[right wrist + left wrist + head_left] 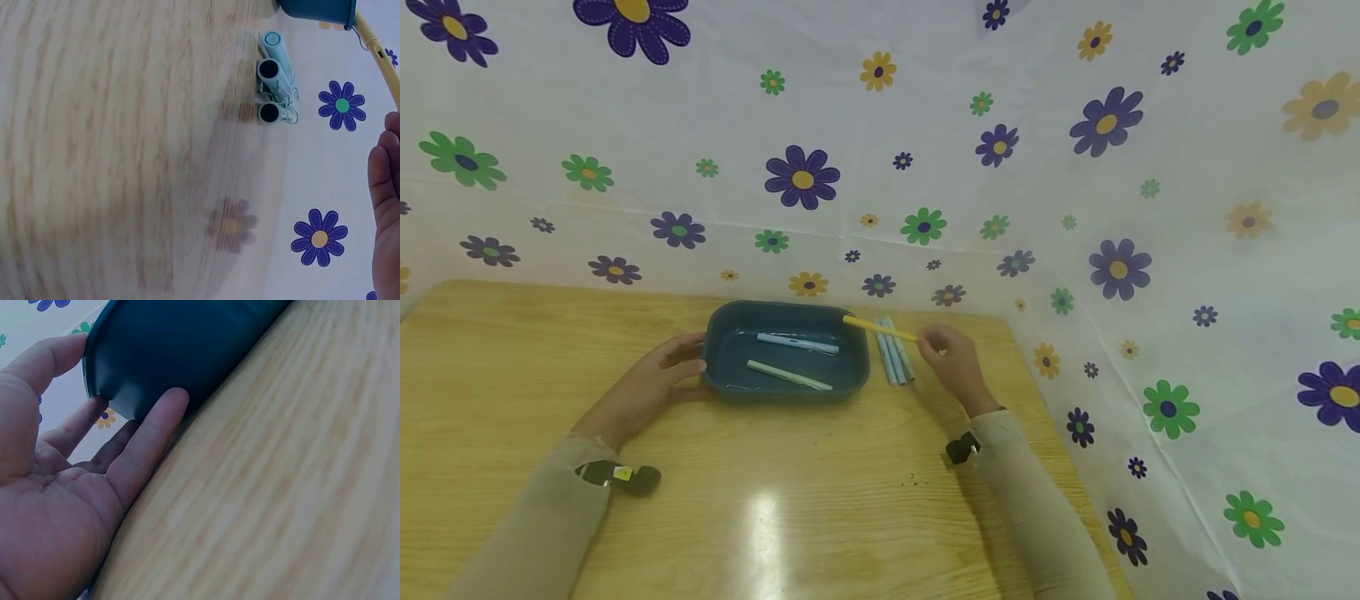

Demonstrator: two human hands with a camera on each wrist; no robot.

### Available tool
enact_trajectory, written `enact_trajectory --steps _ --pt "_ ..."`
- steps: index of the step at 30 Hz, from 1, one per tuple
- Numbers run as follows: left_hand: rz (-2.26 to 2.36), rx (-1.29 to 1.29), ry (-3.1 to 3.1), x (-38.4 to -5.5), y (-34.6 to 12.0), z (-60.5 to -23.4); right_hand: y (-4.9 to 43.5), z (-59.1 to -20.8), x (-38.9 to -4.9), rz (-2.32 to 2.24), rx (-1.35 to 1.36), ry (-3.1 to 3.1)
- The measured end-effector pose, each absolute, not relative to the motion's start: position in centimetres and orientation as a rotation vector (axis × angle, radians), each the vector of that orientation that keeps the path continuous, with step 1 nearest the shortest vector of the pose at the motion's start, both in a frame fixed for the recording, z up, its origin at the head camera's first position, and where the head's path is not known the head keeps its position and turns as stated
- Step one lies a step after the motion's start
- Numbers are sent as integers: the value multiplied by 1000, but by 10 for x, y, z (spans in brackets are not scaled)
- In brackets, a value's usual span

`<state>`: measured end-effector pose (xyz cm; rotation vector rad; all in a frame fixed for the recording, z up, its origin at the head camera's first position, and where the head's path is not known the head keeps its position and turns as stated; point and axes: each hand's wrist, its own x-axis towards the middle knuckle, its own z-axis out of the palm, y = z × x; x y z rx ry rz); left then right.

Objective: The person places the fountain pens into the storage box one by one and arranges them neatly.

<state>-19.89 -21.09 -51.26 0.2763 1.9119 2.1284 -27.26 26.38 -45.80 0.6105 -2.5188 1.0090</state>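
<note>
So two pens are already lying in the blue tray (pixel 724 379), and the right hand (pixel 953 363) is pinching a yellow pen (pixel 880 328) with its tip over the tray's rim. Left hand (pixel 651 385) rests against the tray with relaxed fingers. Three pale blue pens (pixel 895 352) lie on the surface just left of the right hand, so I'd say roughly halfway.
</note>
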Motion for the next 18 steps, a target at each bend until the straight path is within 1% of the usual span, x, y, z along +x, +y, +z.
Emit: enact_trajectory --steps 18 --pt "2117 256 1920 -200 -212 -512 275 -467 -276 1000 341 -2492"
